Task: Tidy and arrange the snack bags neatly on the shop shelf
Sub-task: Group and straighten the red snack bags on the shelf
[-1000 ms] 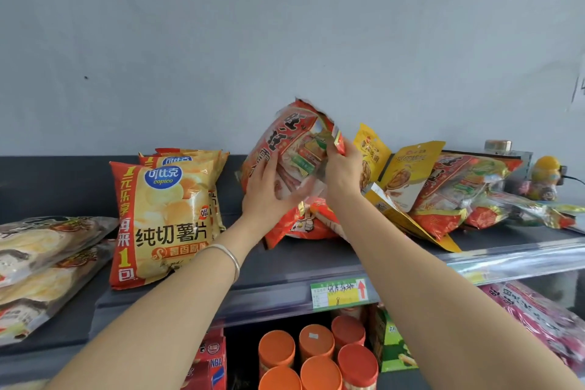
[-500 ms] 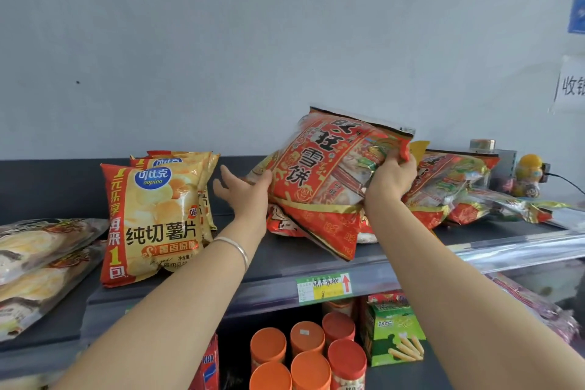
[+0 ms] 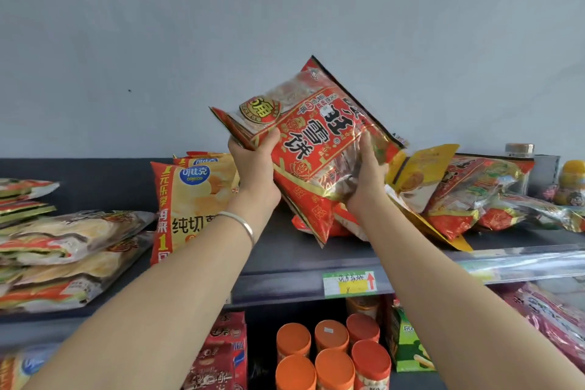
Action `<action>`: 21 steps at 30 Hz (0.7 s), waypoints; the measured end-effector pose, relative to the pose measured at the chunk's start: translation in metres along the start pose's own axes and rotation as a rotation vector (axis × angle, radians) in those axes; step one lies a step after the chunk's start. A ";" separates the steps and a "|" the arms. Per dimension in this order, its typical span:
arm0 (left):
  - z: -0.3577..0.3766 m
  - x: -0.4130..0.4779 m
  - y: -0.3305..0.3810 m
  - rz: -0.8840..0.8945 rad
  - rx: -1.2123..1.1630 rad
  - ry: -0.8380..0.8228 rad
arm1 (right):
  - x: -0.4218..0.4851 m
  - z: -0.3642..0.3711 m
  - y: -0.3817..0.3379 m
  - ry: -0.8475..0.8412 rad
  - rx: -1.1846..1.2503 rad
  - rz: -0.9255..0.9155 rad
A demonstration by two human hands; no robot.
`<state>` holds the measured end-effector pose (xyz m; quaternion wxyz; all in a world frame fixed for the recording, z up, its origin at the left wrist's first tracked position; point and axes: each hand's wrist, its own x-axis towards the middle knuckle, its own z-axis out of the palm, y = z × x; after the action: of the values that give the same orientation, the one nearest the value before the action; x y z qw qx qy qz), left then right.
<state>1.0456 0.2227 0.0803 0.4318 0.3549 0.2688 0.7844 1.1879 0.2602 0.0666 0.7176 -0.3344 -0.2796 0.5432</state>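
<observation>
Both hands, left (image 3: 253, 165) and right (image 3: 367, 177), clamp the red bag (image 3: 316, 149), seemingly lettered "雪饼"

- We reached both bare arms up and forward, wrists bent back
- Our left hand (image 3: 253, 165) was clenched, thumb in front, a bangle on its wrist
- Our right hand (image 3: 367, 177) gripped from below, fingers curled

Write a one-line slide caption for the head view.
Both hands, left hand and right hand, hold a red snack bag tilted above the shelf.
</observation>
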 end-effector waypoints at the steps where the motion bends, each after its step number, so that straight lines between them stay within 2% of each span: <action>1: -0.006 0.001 0.012 0.040 0.002 -0.009 | -0.004 0.012 0.005 -0.073 -0.001 -0.005; 4: -0.035 0.006 0.047 0.151 0.029 -0.030 | -0.023 0.049 0.023 -0.235 0.013 -0.042; 9: -0.115 0.011 0.108 0.234 0.073 0.090 | -0.066 0.132 0.076 -0.269 0.058 -0.107; 15: -0.239 0.022 0.185 0.224 0.128 0.311 | -0.132 0.235 0.162 -0.309 -0.019 -0.009; 21: -0.369 0.030 0.246 0.216 0.203 0.418 | -0.196 0.310 0.243 -0.374 -0.048 0.082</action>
<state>0.6233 0.0879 0.0468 0.2428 0.2531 0.3902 0.8513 0.7570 0.1704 0.0605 0.6219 -0.2558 -0.4073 0.6179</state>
